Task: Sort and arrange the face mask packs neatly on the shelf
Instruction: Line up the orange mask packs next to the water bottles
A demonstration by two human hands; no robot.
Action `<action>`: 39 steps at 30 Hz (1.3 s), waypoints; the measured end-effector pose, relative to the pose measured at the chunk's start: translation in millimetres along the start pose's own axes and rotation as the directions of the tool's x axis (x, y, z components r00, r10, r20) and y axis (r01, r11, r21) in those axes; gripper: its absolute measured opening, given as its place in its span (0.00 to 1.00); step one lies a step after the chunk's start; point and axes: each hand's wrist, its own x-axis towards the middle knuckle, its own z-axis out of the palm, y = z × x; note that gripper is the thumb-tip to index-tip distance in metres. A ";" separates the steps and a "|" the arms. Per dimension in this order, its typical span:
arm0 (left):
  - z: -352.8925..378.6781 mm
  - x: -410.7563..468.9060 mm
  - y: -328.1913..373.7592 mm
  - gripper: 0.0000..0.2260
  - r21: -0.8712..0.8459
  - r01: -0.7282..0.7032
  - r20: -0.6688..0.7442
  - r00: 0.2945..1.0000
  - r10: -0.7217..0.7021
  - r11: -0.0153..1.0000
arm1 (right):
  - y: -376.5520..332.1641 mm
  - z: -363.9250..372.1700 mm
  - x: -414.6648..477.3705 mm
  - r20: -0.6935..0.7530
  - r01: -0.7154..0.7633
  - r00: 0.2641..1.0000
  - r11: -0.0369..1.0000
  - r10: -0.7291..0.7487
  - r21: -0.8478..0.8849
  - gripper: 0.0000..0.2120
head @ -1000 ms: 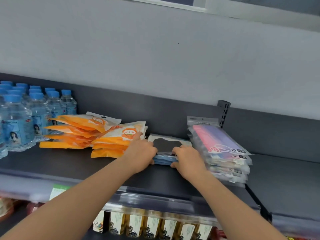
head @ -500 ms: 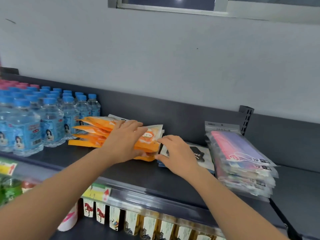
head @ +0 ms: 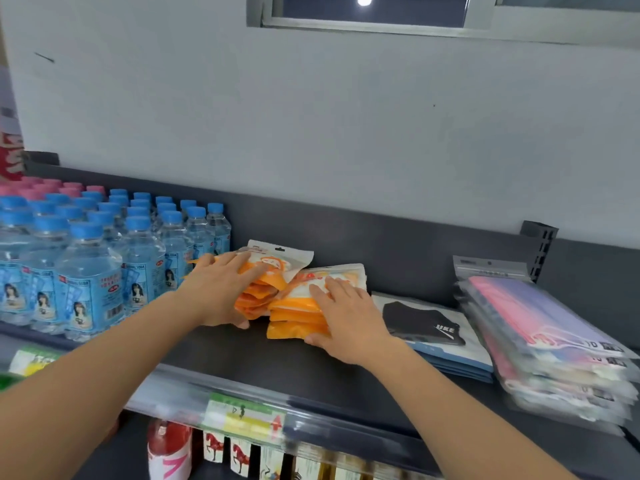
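Observation:
Two stacks of orange and white face mask packs lie side by side on the dark shelf [head: 263, 362]. My left hand [head: 221, 289] lies over the left orange stack [head: 280, 259], fingers on top and thumb at its front edge, gripping it. In the same way my right hand [head: 346, 317] grips the right orange stack [head: 294, 318], with its thumb at the lower front corner. To the right lies a flat pile of black mask packs [head: 422, 320]. Further right is a taller stack of clear packs with pink and purple masks [head: 540, 327].
Several blue-capped water bottles [head: 90, 271] stand packed at the left, close against the left orange stack. A price label strip [head: 242, 414] runs along the shelf's front edge, with bottles and cartons [head: 169, 448] on the shelf below. A grey wall rises behind.
Both hands left the black mask pile and moved left onto the orange packs. The left hand now covers the left stack and the right hand the right stack. The view turned left.

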 end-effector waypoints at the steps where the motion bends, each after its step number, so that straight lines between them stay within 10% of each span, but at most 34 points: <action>1: 0.7 1.6 -3.3 0.45 0.008 -0.016 -0.008 1.000 0.016 1.000 | -1.7 1.9 3.6 0.005 -0.024 1.000 1.000 0.024 -0.011 0.39; 11: 13.7 11.3 -33.3 0.54 -0.169 -0.096 0.036 0.994 0.103 0.981 | -14.6 6.9 16.6 0.054 -0.189 0.980 0.982 0.190 -0.018 0.43; 19: 29.8 26.3 -27.9 0.43 0.048 -0.150 -0.180 0.971 0.156 0.988 | -22.1 11.0 18.4 -0.007 -0.257 0.966 0.966 0.257 -0.016 0.41; 30: 19.1 18.0 -45.9 0.52 -0.223 -0.088 -0.040 0.996 0.081 0.971 | -27.4 4.3 22.3 -0.056 -0.262 0.963 0.964 0.265 0.053 0.43; 39: 10.8 15.2 -44.4 0.25 -0.342 -0.036 -0.131 0.991 -0.010 0.939 | -43.8 -10.3 39.8 -0.131 -0.151 0.973 0.957 0.187 0.249 0.31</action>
